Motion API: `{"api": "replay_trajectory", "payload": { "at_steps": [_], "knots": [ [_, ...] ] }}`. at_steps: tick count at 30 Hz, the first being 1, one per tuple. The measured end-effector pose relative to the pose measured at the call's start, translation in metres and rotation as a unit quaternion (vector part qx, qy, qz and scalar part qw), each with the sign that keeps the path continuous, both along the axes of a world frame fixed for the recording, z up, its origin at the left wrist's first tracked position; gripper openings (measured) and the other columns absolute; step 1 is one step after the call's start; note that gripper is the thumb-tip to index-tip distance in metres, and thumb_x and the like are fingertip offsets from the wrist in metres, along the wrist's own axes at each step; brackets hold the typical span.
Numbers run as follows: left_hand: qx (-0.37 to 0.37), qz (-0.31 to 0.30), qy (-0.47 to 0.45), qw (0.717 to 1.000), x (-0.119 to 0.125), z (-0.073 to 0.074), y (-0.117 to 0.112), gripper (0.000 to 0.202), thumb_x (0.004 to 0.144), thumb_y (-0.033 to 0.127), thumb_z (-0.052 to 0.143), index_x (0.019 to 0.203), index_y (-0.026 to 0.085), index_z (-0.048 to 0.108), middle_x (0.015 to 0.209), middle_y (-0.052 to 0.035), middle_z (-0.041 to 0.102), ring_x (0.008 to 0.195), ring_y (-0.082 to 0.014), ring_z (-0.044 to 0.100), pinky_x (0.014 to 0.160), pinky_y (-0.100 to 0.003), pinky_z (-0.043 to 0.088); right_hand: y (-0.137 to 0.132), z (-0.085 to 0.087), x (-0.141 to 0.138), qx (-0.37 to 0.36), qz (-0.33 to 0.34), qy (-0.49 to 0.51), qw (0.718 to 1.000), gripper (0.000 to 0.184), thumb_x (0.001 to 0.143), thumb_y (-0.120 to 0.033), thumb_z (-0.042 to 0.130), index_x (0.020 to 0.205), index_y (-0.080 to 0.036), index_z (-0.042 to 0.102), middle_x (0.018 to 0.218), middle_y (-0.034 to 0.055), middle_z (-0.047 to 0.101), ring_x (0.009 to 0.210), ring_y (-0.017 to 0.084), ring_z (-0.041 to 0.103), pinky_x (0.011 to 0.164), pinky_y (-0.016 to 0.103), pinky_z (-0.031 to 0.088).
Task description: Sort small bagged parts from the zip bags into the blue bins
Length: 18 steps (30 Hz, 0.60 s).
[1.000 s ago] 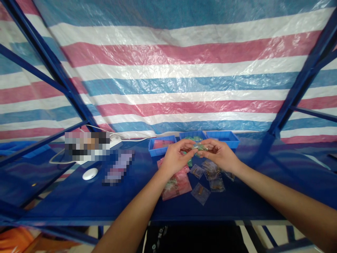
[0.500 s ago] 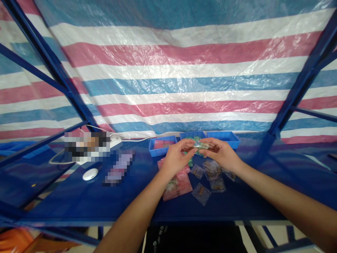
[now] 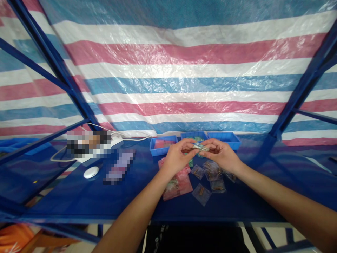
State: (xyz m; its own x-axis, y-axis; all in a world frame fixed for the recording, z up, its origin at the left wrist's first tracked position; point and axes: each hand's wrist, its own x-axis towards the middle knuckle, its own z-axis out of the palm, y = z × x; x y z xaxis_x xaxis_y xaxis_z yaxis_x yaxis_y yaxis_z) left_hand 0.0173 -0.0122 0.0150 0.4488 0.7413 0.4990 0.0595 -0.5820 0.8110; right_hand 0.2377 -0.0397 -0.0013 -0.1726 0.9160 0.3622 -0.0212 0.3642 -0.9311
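My left hand (image 3: 177, 157) and my right hand (image 3: 220, 153) meet above the blue table (image 3: 79, 196), both pinching a small clear plastic bag (image 3: 199, 147) with a greenish tint between their fingertips. Under the hands lie several small clear bags with brass-coloured parts (image 3: 201, 193) and a pile of pink bags (image 3: 178, 185). Three blue trays stand just behind the hands: the left tray (image 3: 161, 144) holds pink bags, the middle tray (image 3: 193, 135) holds green ones, the right tray (image 3: 224, 137) shows nothing I can make out.
A white mouse (image 3: 91, 172) and a white cable (image 3: 131, 138) lie at the table's left, beside blurred-out items. Blue frame posts (image 3: 65, 82) slant up on both sides. A striped tarpaulin (image 3: 184, 70) closes the back. Something orange (image 3: 15, 237) shows at the bottom left.
Both hands have stayed together on the small bag, with the fingers shifting slightly along it. The view has tipped a little.
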Motion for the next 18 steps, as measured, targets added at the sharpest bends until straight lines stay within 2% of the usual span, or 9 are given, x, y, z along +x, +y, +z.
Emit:
{"api": "replay_trajectory", "payload": {
  "at_steps": [6,8,13,18],
  "knots": [
    [0.018,0.016,0.008,1.000,0.0008,-0.0001,0.0031,0.035,0.090,0.031,0.078,0.121,0.018,0.069,0.106,-0.0090,0.081,0.094,-0.0229,0.079,0.089,-0.036,0.063,-0.0002,-0.0021,-0.0020,-0.015,0.044,0.028,0.999,0.042,0.081,-0.041,0.088,0.116,-0.027,0.070,0.117,0.0042,0.080,0.110,0.025,0.075,0.103,0.041,0.058],
    [0.023,0.027,0.009,0.999,0.0016,-0.0004,0.0023,0.034,0.091,0.030,0.077,0.121,0.018,0.069,0.107,-0.0088,0.081,0.095,-0.0228,0.079,0.090,-0.036,0.062,0.0000,-0.0026,-0.0023,-0.018,0.048,0.041,0.998,0.042,0.080,-0.039,0.089,0.116,-0.027,0.070,0.115,0.0037,0.081,0.108,0.024,0.076,0.102,0.040,0.058],
    [0.056,0.037,0.043,0.997,0.0033,0.0000,-0.0033,0.036,0.092,0.031,0.075,0.126,0.021,0.069,0.109,-0.0068,0.081,0.096,-0.0228,0.078,0.088,-0.034,0.062,0.0001,-0.0004,0.0004,-0.019,0.042,0.034,0.998,0.040,0.080,-0.036,0.089,0.113,-0.025,0.070,0.094,0.0008,0.081,0.086,0.019,0.076,0.089,0.035,0.060],
    [0.062,0.032,0.043,0.997,0.0033,0.0015,-0.0034,0.033,0.093,0.033,0.073,0.124,0.022,0.070,0.109,-0.0075,0.081,0.098,-0.0238,0.078,0.090,-0.035,0.061,-0.0013,0.0033,0.0020,-0.008,0.035,0.026,0.999,0.038,0.078,-0.036,0.091,0.109,-0.025,0.070,0.092,0.0009,0.079,0.086,0.019,0.075,0.089,0.036,0.060]
  ]
}}
